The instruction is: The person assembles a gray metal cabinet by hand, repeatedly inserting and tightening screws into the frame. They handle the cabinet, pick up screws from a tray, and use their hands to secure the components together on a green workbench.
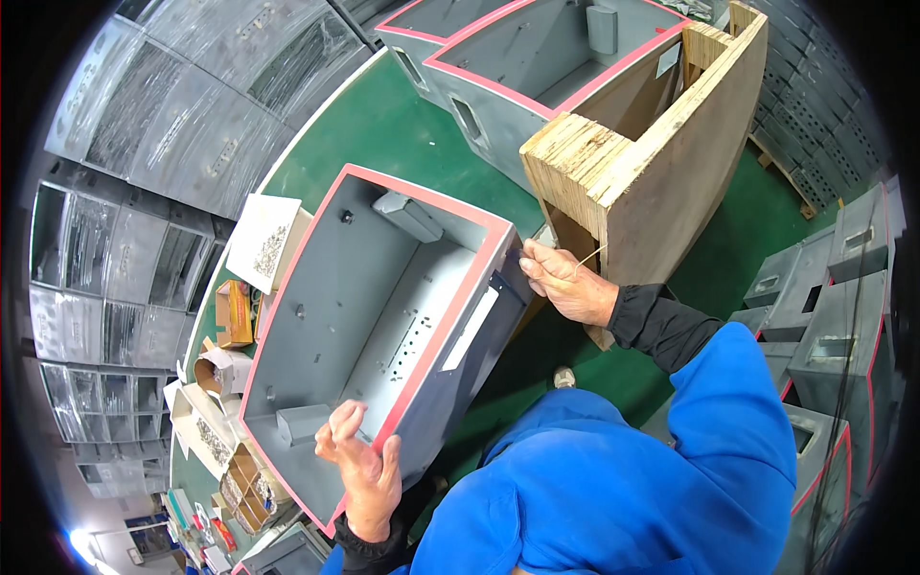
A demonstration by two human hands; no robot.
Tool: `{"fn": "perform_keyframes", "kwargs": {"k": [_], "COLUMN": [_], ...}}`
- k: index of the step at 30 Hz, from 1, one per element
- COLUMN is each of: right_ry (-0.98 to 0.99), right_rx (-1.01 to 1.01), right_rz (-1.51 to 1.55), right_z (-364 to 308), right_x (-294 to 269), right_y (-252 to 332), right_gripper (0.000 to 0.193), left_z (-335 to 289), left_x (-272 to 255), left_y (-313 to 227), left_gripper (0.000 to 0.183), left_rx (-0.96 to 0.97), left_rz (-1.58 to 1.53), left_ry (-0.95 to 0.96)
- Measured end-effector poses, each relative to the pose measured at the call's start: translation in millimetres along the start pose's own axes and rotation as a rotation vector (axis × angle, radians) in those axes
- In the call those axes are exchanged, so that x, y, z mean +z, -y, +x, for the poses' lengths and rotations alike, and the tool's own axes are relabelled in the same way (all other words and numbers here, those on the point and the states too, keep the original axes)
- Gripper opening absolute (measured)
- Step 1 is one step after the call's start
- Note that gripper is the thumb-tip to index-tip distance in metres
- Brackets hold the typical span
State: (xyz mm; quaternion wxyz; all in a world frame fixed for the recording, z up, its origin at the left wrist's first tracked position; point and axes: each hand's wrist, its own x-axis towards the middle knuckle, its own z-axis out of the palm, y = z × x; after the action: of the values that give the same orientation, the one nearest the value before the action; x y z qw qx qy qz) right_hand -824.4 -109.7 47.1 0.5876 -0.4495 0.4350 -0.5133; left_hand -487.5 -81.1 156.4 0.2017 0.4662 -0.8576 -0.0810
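Observation:
A grey metal enclosure box (pixel 331 259) with a pink sealing strip round its rim lies open side up in front of me. Several small holes show in its pale inner wall, and a white label is on its near outer side. My right hand (pixel 570 286) is closed in a pinch beside the box's right corner. From its fingers a thin yellowish stick (pixel 592 255) juts toward the wooden crate. Above the near rim is my left hand (pixel 367 474), its fingers apart and nothing in it; whether it touches the rim I cannot tell.
A plywood crate (pixel 671 158) stands right of the box, with another pink-rimmed enclosure (pixel 508 125) behind it. Cartons of small hardware (pixel 206 426) and a white tray (pixel 268 241) line the green table's left edge. Wrapped grey cabinets (pixel 192 115) and more enclosures (pixel 834 335) are stacked around.

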Motion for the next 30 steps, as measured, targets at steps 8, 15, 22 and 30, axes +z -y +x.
{"fn": "perform_keyframes", "kwargs": {"k": [8, 15, 22, 30], "right_ry": [-0.147, -0.102, -0.024, -0.127], "right_rx": [0.098, -0.070, -0.050, 0.036], "right_rz": [0.833, 1.288, 0.001, 1.092], "right_z": [0, 3, 3, 1], "right_x": [44, 71, 3, 56], "right_y": [-8, -15, -9, -6], "right_gripper": [0.022, 0.022, 0.016, 0.024], "left_z": [22, 21, 22, 31], "left_x": [17, 13, 18, 14], "left_y": [4, 2, 1, -6], "left_gripper": [0.059, 0.059, 0.061, 0.056], "left_rx": [-0.067, -0.133, -0.078, -0.035], "left_rz": [-0.095, -0.151, -0.085, -0.040], "left_ry": [0.277, 0.335, 0.286, 0.332]}}
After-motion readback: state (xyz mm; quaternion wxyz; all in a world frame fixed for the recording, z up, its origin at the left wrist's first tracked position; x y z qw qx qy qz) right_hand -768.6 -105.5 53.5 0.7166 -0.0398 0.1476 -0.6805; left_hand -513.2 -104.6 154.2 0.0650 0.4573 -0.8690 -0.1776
